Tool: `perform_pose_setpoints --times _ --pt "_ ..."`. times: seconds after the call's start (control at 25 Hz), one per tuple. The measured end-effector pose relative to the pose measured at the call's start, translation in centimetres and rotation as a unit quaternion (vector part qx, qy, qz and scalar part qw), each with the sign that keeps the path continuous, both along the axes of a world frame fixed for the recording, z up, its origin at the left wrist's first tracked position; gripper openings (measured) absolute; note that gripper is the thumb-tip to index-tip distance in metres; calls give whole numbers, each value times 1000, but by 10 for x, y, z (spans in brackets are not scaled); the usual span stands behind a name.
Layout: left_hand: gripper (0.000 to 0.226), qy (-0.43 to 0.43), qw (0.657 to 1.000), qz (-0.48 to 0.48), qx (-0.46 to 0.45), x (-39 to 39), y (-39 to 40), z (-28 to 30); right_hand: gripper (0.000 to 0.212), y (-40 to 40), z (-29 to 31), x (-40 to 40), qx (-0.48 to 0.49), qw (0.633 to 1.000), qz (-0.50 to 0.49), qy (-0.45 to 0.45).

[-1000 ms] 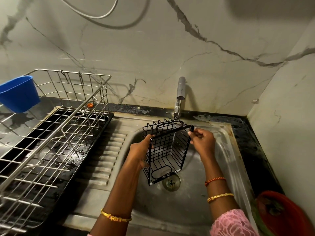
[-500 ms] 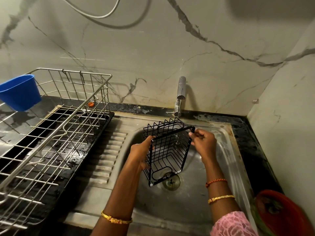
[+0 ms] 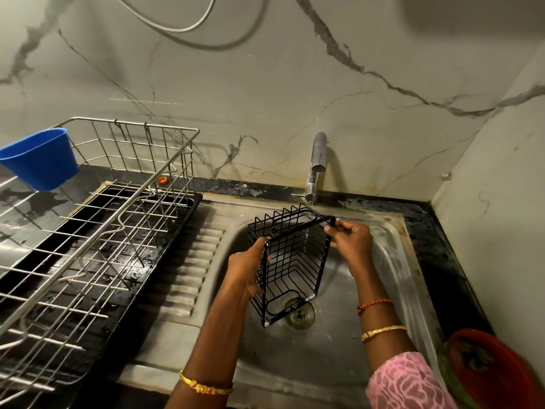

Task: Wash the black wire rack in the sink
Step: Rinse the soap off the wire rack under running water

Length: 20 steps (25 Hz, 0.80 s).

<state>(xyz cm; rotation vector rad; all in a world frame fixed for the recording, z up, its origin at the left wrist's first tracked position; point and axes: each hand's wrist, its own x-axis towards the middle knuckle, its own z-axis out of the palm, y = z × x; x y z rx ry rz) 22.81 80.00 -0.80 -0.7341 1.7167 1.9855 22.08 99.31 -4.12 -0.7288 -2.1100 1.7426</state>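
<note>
Two hands are holding the black wire rack [image 3: 292, 261] above the basin of the steel sink [image 3: 392, 261], tilted so its open side is facing the camera and its lower end is hanging just over the drain [image 3: 299, 312]. At the rack's 9 o'clock side, the left hand [image 3: 246, 274] is gripping the frame with fingers curled round the wires. At its 2 o'clock corner, the right hand [image 3: 352, 242] is pinching the top rim between thumb and fingers. Directly at 12 o'clock from the rack, the tap [image 3: 317, 163] is standing against the marbled wall, and a thin stream of water seems to be falling into the rack, though it is faint. Over at 9 o'clock of the sink, a steel dish rack [image 3: 97, 231] is sitting on a black tray [image 3: 165, 243], with a blue cup [image 3: 41, 157] hanging at its far left edge. Down at 4 o'clock, a red bowl [image 3: 495, 370] is resting beside the sink.
</note>
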Motion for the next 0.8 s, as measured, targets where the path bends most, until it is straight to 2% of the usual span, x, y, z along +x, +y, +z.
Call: perform_pose_setpoints --times 0.12,0.28,0.4,0.56,0.68,0.72,0.8 --pt "29 8 999 26 26 4 9 1 31 3 2 -20 17 1000 0 -2" --pt "32 -6 997 65 52 4 21 6 37 5 8 -44 40 999 16 2" --pt "22 -12 991 96 90 3 30 13 37 5 10 -58 72 997 15 -4" --pt "30 -27 986 121 115 -2 39 17 34 10 13 -66 90 995 24 -23" --pt "38 -42 980 154 117 -6 43 13 24 8 27 -62 107 994 7 25" --pt "40 -46 979 159 117 -6 44 12 20 5 34 -62 90 995 12 47" --pt "39 -52 979 160 115 -5 44 11 15 0 47 -68 -6 996 71 45"
